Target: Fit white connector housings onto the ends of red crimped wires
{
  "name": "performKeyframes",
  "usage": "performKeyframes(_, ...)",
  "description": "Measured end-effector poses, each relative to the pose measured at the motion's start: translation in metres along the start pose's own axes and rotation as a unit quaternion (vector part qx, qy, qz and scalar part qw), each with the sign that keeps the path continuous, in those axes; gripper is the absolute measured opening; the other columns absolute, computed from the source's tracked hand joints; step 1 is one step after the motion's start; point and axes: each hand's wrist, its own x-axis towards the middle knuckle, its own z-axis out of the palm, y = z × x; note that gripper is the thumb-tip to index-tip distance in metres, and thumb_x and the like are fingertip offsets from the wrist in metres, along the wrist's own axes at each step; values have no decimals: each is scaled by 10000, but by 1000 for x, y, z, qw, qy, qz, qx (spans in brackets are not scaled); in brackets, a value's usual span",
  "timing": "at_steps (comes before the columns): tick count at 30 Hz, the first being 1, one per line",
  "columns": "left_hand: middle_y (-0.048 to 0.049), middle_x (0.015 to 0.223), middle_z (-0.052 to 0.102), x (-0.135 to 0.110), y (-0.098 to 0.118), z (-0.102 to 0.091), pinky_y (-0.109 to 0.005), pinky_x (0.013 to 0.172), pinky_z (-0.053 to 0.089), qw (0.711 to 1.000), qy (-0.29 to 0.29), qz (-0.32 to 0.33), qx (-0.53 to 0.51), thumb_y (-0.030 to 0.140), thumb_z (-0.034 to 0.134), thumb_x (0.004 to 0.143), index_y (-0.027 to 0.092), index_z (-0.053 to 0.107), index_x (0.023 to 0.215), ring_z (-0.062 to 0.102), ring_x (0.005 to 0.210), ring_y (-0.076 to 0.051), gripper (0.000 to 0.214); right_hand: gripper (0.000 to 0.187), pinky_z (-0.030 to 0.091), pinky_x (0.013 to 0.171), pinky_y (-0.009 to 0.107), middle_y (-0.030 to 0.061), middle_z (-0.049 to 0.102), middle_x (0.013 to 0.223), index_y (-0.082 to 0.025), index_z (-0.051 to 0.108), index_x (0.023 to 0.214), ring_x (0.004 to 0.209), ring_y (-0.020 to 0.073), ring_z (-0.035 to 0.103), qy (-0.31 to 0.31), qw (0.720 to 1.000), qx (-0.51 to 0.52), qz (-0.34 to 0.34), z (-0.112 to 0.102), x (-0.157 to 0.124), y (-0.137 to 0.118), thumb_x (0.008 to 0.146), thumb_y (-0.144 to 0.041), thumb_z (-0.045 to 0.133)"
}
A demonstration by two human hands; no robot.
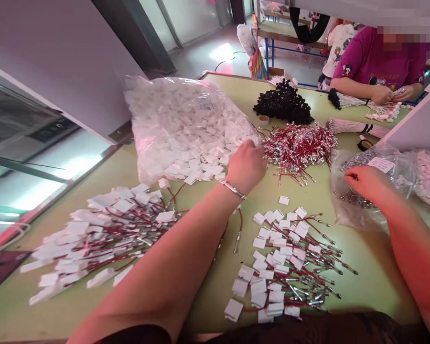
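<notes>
My left hand [247,165], with a bracelet at its wrist, is curled between the clear bag of white plastic pieces [189,124] and the heap of short red wires with metal ends [299,145]. Its fingertips are partly hidden, close to the heap's left edge. Over the open clear bag of small metal parts [358,198], my right hand [369,184] has thumb and fingers drawn together; anything between them is too small to make out. Red wires with white housings lie in one pile on the left [122,229] and another in front of me [279,258].
A black heap of small parts [284,102] and a tape roll [263,120] lie at the back. A bundle of white wires [358,126] is behind the metal-parts bag. Across the table, a co-worker in a purple shirt [376,62] handles white wires. A grey panel stands left.
</notes>
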Motion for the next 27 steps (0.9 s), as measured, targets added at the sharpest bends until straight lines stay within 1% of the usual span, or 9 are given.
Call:
performKeyframes(4, -67, 903, 600, -8, 33, 9, -316, 783, 456, 966, -47, 244, -71, 201, 450, 907, 178, 680, 896, 546, 914, -205, 232, 186, 340, 533, 275, 32, 709, 799, -231, 689, 833, 651, 181, 585, -49, 998, -35, -2, -3, 5, 28, 776, -333, 545)
performKeyframes(6, -74, 868, 590, -9, 42, 23, -320, 760, 446, 953, -66, 291, -58, 191, 445, 912, 160, 679, 850, 529, 886, -207, 244, 195, 346, 534, 273, 28, 706, 798, -230, 688, 844, 642, 168, 582, -66, 997, -25, -38, -1, 3, 27, 780, -351, 549)
performKeyframes(10, -77, 828, 581, -9, 42, 45, -333, 752, 440, 957, -76, 274, -57, 159, 452, 903, 144, 670, 781, 524, 848, -206, 250, 181, 326, 501, 274, 31, 686, 809, -237, 680, 821, 607, 157, 561, -104, 988, -27, -108, 4, -6, 4, 762, -381, 586)
performKeyframes(15, -69, 859, 618, -12, 40, 40, -366, 820, 454, 939, -33, 262, -222, 176, 502, 874, 161, 632, 768, 547, 882, -201, 168, 145, 303, 513, 278, 54, 661, 831, -213, 636, 724, 680, 178, 566, -111, 982, -61, -141, 10, -11, -16, 803, -263, 525)
performKeyframes(17, -58, 881, 643, -15, 40, 34, -356, 825, 467, 909, -20, 200, -364, 193, 513, 867, 171, 607, 814, 573, 871, -178, 110, 166, 308, 525, 282, 64, 664, 841, -207, 638, 753, 680, 182, 569, -95, 984, -55, -139, 9, -11, -17, 819, -245, 490)
performKeyframes(20, -40, 812, 661, -14, 39, 27, -300, 731, 492, 825, -31, 61, -561, 233, 496, 885, 174, 554, 849, 606, 759, -137, 91, 204, 330, 544, 287, 64, 678, 792, -195, 642, 866, 641, 181, 566, -35, 994, -6, -101, 7, -11, -20, 845, -230, 442)
performKeyframes(23, -10, 709, 632, -12, 37, 25, -247, 667, 484, 769, -20, -14, -639, 240, 517, 876, 172, 539, 827, 598, 684, -109, 86, 191, 365, 560, 280, 26, 685, 741, -201, 638, 908, 586, 154, 552, 4, 989, 107, -101, 7, -16, -30, 846, -238, 461)
performKeyframes(25, 8, 667, 606, -12, 38, 25, -229, 636, 476, 775, -19, -25, -632, 232, 525, 868, 170, 574, 870, 580, 642, -97, 79, 166, 393, 565, 271, 6, 685, 722, -206, 649, 880, 566, 135, 549, 7, 972, 201, -122, 11, -20, -40, 837, -266, 500)
performKeyframes(27, 8, 664, 603, -14, 41, 24, -228, 618, 472, 807, -36, -11, -590, 227, 521, 867, 166, 621, 930, 569, 626, -95, 133, 167, 426, 579, 272, 3, 690, 729, -208, 664, 866, 580, 129, 563, 27, 950, 281, -131, 17, -23, -50, 833, -294, 525)
